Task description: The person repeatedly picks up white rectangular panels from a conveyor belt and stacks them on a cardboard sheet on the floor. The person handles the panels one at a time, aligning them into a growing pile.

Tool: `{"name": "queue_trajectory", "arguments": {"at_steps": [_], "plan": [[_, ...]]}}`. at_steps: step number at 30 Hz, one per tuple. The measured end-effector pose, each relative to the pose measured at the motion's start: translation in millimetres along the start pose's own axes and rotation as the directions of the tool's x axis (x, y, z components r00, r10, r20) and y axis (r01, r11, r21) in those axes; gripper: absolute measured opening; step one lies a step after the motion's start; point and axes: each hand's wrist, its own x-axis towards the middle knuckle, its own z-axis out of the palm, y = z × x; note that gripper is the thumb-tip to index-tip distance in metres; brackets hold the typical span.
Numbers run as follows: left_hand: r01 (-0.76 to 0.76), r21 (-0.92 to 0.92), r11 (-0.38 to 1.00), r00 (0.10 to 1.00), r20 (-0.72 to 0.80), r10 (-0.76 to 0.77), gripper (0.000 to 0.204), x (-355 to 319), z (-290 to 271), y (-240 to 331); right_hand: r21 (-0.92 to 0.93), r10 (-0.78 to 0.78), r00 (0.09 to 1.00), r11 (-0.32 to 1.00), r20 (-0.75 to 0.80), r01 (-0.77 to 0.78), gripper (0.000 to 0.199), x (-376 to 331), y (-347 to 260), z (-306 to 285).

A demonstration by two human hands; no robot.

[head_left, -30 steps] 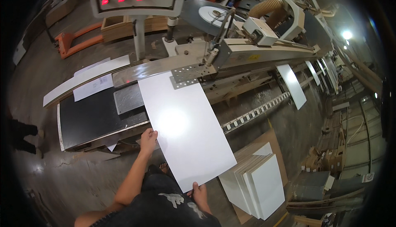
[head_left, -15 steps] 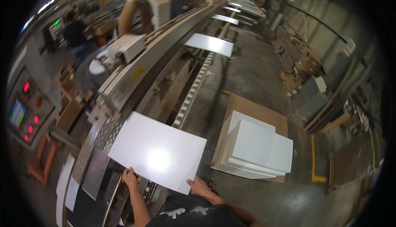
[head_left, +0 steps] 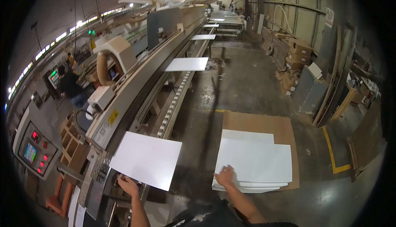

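A white rectangular panel (head_left: pixel 146 159) lies on the feed end of a long machine, in front of me to the left. My left hand (head_left: pixel 128 184) is just off its near edge, fingers loosely bent and holding nothing that I can see. Over to the right, my right hand (head_left: pixel 225 176) rests on the near left part of a stack of white panels (head_left: pixel 255 157). Its fingers are apart and slightly blurred, touching the top sheet. The stack sits on a brown cardboard sheet (head_left: pixel 255 120) on the floor side.
More white panels, one of them nearest (head_left: pixel 187 64), lie along the machine's conveyor track (head_left: pixel 175 99). A control panel (head_left: pixel 37 148) with red lights stands at left. A person (head_left: pixel 69 84) works beyond the machine. Cardboard boxes (head_left: pixel 299 53) line the right wall.
My right hand has left the white panel and moved right onto the stack. My left hand has come off the panel's near edge. The view has tilted up; panels on the track have shifted away.
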Motion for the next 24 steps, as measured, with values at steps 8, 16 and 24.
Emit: {"name": "queue_trajectory", "arguments": {"at_steps": [8,16,24], "plan": [[0.253,-0.417,0.873,0.552,0.803,0.223,0.019,-245.9,102.0,124.1,-0.099,0.067,0.998,0.993,0.013,-0.066,0.098,-15.6,122.5,34.1],[0.550,0.501,0.668,-0.217,0.858,-0.466,0.041,-340.9,198.2,41.3,-0.222,-0.051,0.980,0.971,0.191,0.094,0.099,-81.1,112.2,35.5],[0.177,0.421,0.890,-0.002,0.904,-0.427,0.047,-302.3,129.0,-24.8,0.215,-0.201,0.979,0.958,0.039,0.189,0.083,-106.8,172.2,38.7]]}}
